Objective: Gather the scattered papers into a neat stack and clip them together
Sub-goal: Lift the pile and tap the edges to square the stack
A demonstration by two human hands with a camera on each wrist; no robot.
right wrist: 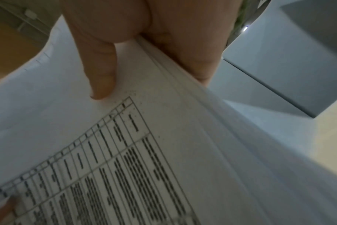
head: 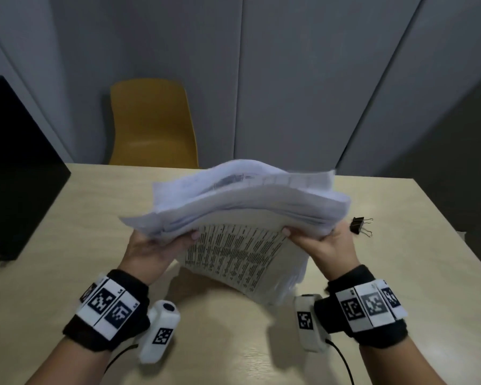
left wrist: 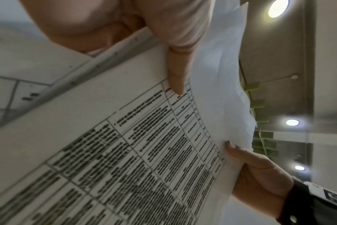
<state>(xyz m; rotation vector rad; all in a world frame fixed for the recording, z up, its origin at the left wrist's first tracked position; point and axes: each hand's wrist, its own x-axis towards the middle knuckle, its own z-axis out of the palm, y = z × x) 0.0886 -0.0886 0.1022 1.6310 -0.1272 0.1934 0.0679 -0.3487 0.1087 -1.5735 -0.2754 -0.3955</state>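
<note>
A thick stack of white papers (head: 242,207) stands tilted on its lower edge above the table, printed tables facing me. My left hand (head: 153,245) grips its left side, thumb on the printed sheet (left wrist: 125,152). My right hand (head: 322,243) grips the right side, and its thumb (right wrist: 102,73) presses the same sheet (right wrist: 144,167). The upper edges are uneven and blurred. A black binder clip (head: 359,225) lies on the table just right of my right hand.
The light wooden table (head: 67,259) carries a black box (head: 14,168) at its left edge. A yellow chair (head: 150,123) stands behind the table against grey wall panels.
</note>
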